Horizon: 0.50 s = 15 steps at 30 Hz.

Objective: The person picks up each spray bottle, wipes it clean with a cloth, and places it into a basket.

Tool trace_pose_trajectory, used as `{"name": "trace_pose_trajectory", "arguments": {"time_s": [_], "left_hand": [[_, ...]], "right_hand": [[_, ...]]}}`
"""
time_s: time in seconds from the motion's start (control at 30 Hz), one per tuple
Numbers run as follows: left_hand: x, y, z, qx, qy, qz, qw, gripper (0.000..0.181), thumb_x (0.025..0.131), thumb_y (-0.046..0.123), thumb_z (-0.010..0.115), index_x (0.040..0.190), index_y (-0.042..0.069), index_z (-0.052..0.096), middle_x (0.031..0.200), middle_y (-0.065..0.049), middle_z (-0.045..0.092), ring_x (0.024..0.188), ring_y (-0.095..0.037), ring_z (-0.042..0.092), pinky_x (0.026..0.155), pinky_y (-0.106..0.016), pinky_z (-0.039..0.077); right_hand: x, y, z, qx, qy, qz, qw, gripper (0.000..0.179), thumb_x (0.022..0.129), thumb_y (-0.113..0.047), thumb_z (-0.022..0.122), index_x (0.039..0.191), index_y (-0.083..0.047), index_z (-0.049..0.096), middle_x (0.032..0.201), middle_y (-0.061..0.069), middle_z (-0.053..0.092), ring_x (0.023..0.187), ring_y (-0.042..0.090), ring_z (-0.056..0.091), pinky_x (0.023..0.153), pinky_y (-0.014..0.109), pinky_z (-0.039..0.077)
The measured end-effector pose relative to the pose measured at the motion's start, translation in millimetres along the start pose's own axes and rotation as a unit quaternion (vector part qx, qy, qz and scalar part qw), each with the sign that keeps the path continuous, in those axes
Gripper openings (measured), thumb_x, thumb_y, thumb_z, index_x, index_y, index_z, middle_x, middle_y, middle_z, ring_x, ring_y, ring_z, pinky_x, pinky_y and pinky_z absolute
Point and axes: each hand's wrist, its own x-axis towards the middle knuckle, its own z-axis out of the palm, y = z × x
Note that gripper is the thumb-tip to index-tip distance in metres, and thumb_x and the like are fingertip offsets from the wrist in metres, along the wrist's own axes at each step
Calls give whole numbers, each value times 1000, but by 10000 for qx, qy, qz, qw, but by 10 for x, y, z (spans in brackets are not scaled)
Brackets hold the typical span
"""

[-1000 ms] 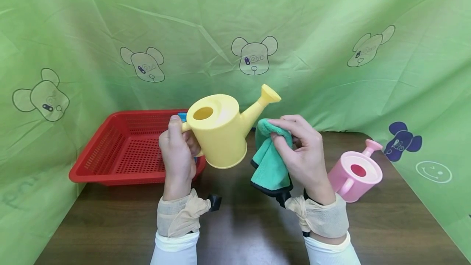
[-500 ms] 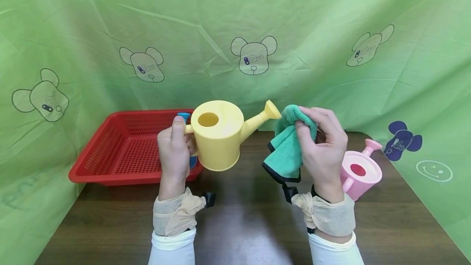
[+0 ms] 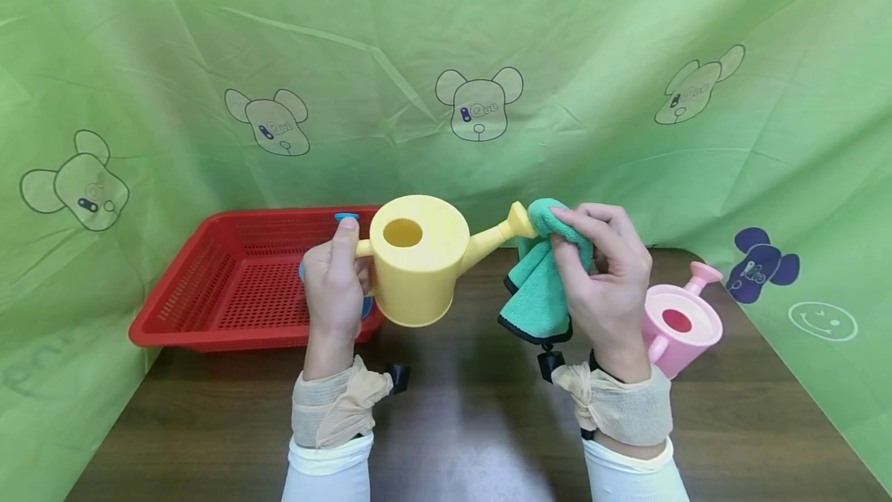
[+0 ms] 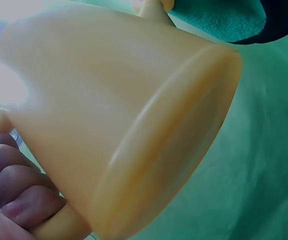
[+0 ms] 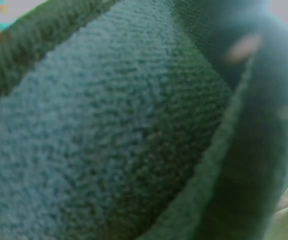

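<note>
Yellow can sits just right of the left hand, whose fingers are curled round its handle; it is held above the table, roughly upright. Its spout points away from that grip towards the right hand, which pinches a green cloth between thumb and fingers. Bunched at the top, the cloth meets the spout's end and hangs below the pinch. Beyond the left grip and to its left lies a red basket, a blue thing partly hidden inside. Right of the right hand stands a pink can.
</note>
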Motion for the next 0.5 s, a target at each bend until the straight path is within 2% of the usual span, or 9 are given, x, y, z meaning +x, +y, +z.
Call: {"name": "trace_pose_trajectory", "arguments": {"time_s": [0.23,0.37,0.5], "left_hand": [[-11,-6,22,61,-188,155,9997,63,108,29,54,49,13,38,44,7,32,41,-7,26,41,-20,21],[-17,-11,16,357,-154,282,9988,62,107,26,58,49,12,40,44,7,34,41,-6,29,41,-20,22],[-25,-17,7,721,-88,448,9963,64,106,25,57,49,5,39,44,8,35,42,-7,30,42,-21,21]], "right_hand": [[8,7,-13,-119,98,32,9999,24,88,15,68,108,8,78,105,-7,64,90,9,59,63,11,43],[16,7,-38,-231,-118,147,9996,25,89,15,68,110,6,78,105,-8,62,88,8,57,61,12,41],[20,15,-64,-328,-382,204,9985,26,90,15,68,112,4,79,106,-7,61,89,8,55,62,13,41]]}}
